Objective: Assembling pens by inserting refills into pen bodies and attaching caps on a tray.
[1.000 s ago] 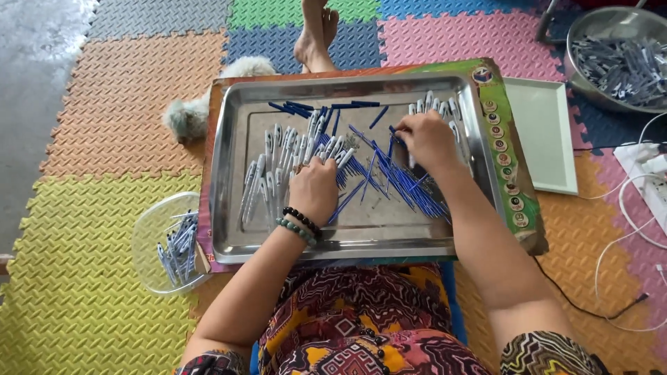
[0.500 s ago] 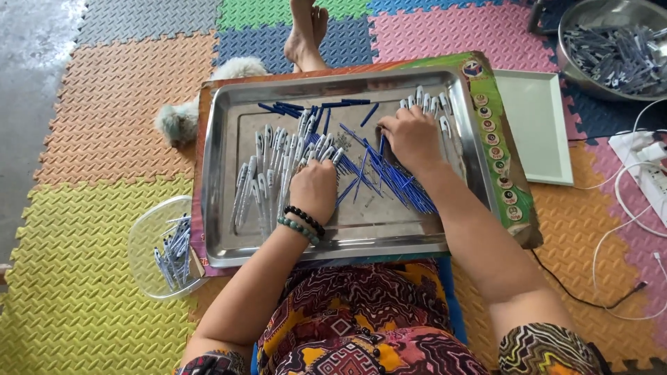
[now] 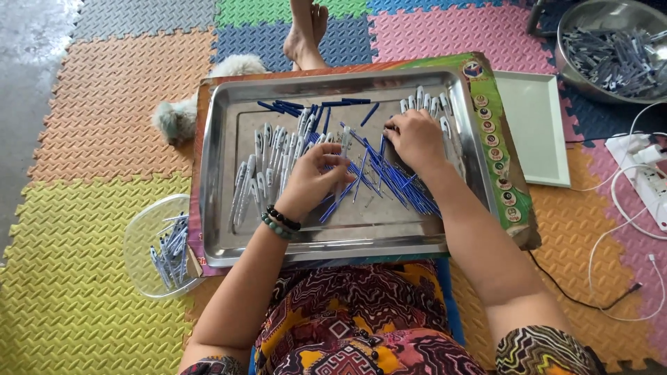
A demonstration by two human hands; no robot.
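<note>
A steel tray (image 3: pixel 361 239) on a colourful box lies in front of me. It holds several white pen barrels (image 3: pixel 260 170) on the left and a spread of blue refills (image 3: pixel 396 184) in the middle. My left hand (image 3: pixel 313 177), with bead bracelets at the wrist, pinches a white pen barrel (image 3: pixel 344 142) at the tray's centre. My right hand (image 3: pixel 415 139) rests palm down on the white barrels and blue refills at the upper right, fingers curled on them; what it holds is hidden.
A clear plastic bowl (image 3: pixel 142 239) with several pens sits left of the tray. A metal basin (image 3: pixel 611 48) of grey pen parts stands at the top right, beside a white tray (image 3: pixel 535 128) and a power strip with cables (image 3: pixel 649 180). Someone's foot (image 3: pixel 306 31) and a fluffy animal (image 3: pixel 177 118) are beyond the tray.
My left hand has risen from the pile of white barrels toward the tray's centre with a barrel pinched in its fingers. My right hand has shifted slightly left over the refills.
</note>
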